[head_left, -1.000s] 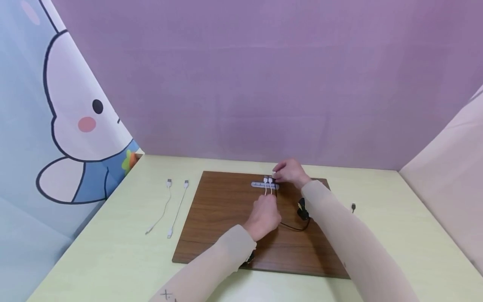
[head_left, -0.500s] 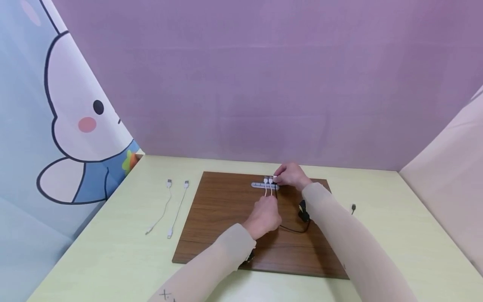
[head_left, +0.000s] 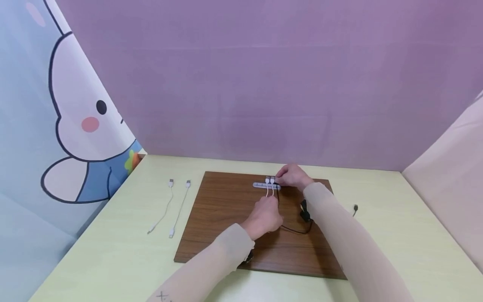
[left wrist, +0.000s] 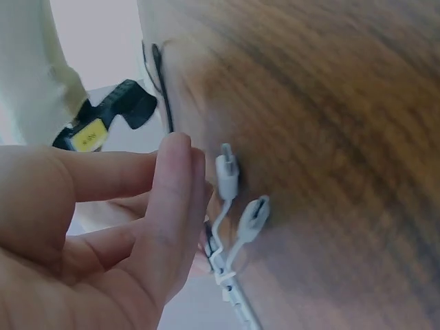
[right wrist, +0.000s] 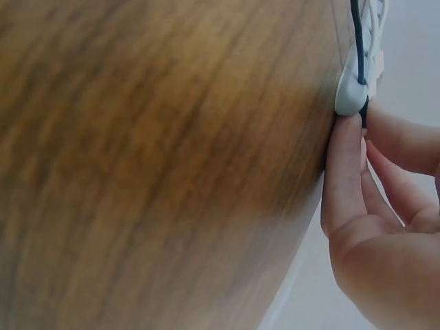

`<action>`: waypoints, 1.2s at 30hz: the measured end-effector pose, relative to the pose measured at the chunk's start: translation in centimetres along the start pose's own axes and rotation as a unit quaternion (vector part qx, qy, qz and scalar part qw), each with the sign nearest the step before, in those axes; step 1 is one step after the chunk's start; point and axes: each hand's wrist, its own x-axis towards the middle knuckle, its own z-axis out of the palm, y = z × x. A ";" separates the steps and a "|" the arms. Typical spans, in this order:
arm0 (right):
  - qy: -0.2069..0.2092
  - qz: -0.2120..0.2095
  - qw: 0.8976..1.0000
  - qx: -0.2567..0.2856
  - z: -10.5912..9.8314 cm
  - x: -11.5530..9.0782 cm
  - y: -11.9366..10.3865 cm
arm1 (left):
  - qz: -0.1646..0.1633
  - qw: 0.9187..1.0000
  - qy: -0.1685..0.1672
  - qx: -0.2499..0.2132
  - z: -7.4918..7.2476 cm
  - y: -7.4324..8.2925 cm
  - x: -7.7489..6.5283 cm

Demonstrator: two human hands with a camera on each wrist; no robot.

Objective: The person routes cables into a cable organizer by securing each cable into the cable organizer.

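A pale cable holder (head_left: 259,185) lies near the far edge of the brown wood-grain board (head_left: 211,209). Two white USB cables sit in its slots; their small connectors (left wrist: 227,177) hang over the board in the left wrist view. Through the holder's end slot runs a black cable (right wrist: 358,41). My right hand (head_left: 293,176) pinches that cable's end just behind the holder, fingertips touching the holder's rounded end. Closer to me, my left hand (head_left: 264,214) pinches the black cable between thumb and fingers; the pinched stretch is hidden. From there the cable curves right across the board.
Two more white USB cables (head_left: 164,212) lie on the pale yellow table (head_left: 113,251), left of the board. On the right, a black plug (head_left: 355,207) on a cord shows beyond my sleeve. A purple backdrop (head_left: 241,84) stands behind the table.
My right hand has lowered slightly toward the holder's end, and the white piece seen earlier at its fingertips is now hidden. My left hand stays almost still.
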 end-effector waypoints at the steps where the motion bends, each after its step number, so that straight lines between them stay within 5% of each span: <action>1: -0.002 0.000 1.000 -0.003 -0.1 0.0 0.1 | 0.003 1.000 -0.003 0.000 -0.1 0.0 -0.1; 8: -0.010 0.003 1.000 -0.006 -0.4 0.0 0.4 | 0.044 0.999 -0.019 0.007 -1.6 -0.3 -0.8; 15: -0.009 0.004 1.000 -0.007 -0.4 -0.1 0.0 | 0.048 0.999 -0.016 0.007 -3.8 -1.3 -0.7; 26: -0.010 0.014 0.999 -0.030 -0.2 -0.2 -0.1 | 0.035 0.997 0.046 0.047 -8.2 -5.9 0.2; 36: -0.013 0.006 0.999 -0.039 0.0 0.1 -0.3 | 0.022 0.987 0.116 0.113 -12.6 -10.4 1.0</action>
